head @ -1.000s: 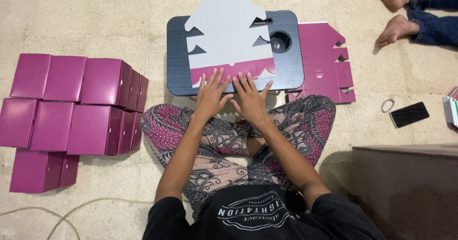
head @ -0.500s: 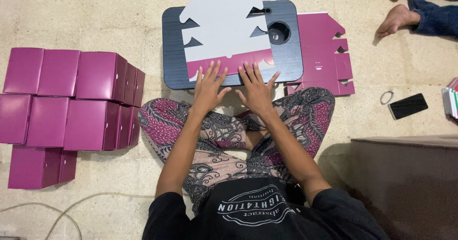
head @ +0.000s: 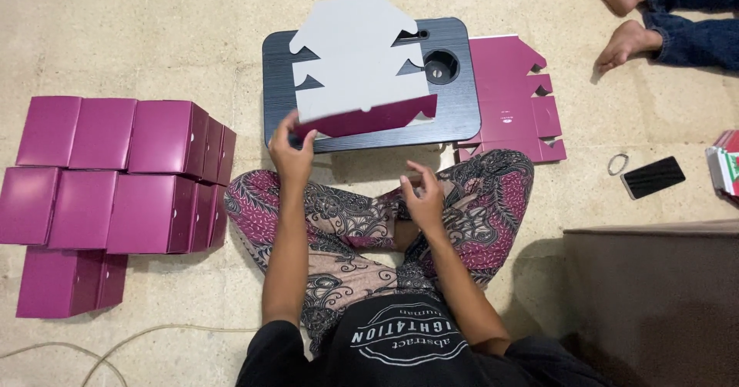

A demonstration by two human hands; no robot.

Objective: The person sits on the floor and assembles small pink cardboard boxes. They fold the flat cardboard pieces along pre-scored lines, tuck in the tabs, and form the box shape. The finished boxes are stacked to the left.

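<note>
A flat die-cut cardboard box blank [head: 354, 60], grey on the upper face and magenta on its folded front flap, lies over a small dark lap table [head: 462, 106]. My left hand [head: 291, 147] grips the blank's lower left corner and lifts that edge. My right hand [head: 422, 196] hovers over my lap below the table's front edge, fingers loosely curled and holding nothing. I sit cross-legged in patterned magenta trousers [head: 493, 202].
Several folded magenta boxes [head: 115, 179] are stacked on the floor at the left. More flat magenta blanks [head: 512, 102] lie right of the table. A phone [head: 653, 177] and a ring-shaped band [head: 617, 164] rest on the floor. Another person's bare feet [head: 623, 41] are at top right. A brown surface [head: 654, 295] fills the lower right.
Both hands were pressing flat on the blank's front flap. Now the left hand has taken hold of the corner and raised it, and the right hand has pulled back toward my lap.
</note>
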